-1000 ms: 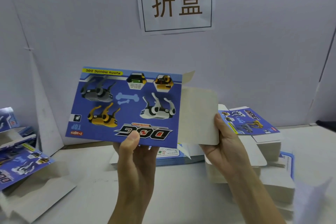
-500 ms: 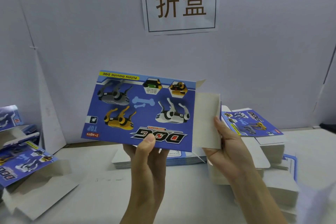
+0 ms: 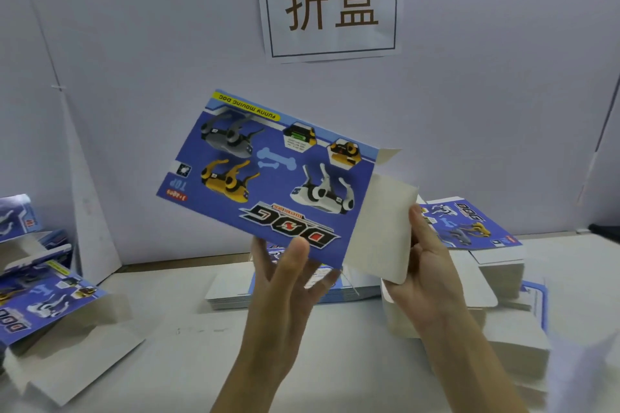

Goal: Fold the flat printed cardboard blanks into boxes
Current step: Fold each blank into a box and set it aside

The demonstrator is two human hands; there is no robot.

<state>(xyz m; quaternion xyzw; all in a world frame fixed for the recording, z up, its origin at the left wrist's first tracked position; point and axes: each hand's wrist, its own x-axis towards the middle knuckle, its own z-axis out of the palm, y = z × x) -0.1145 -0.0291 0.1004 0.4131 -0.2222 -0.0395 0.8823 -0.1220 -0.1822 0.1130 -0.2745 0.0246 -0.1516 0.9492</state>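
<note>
Before a pale grey wall with a white paper sign [image 3: 330,2], a blue printed cardboard blank [image 3: 268,178] is held tilted above the white table [image 3: 188,345]. The left hand [image 3: 288,282] pinches its lower edge, and the right hand [image 3: 426,275] pinches its plain white side flap [image 3: 385,228], thumb in front.

The left hand [image 3: 285,282] has its fingers mostly behind the printed blank [image 3: 268,174]; only the thumb shows plainly on the front. The right hand [image 3: 426,275] hides its fingers behind the white flap [image 3: 385,228] at the blank's 3 o'clock side. Both forearms are cut by the bottom edge. The stack of flat blanks [image 3: 231,292] on the tabletop [image 3: 188,362] is partly covered by the hands. At 9 o'clock the folded boxes [image 3: 43,305] run past the edge. At 4 o'clock a pale sheet [image 3: 583,372] is blurred and cut off. At 3 o'clock a dark thing [image 3: 604,231] cannot be made out. The print in the green hexagon [image 3: 297,141] is too small to read.
</note>
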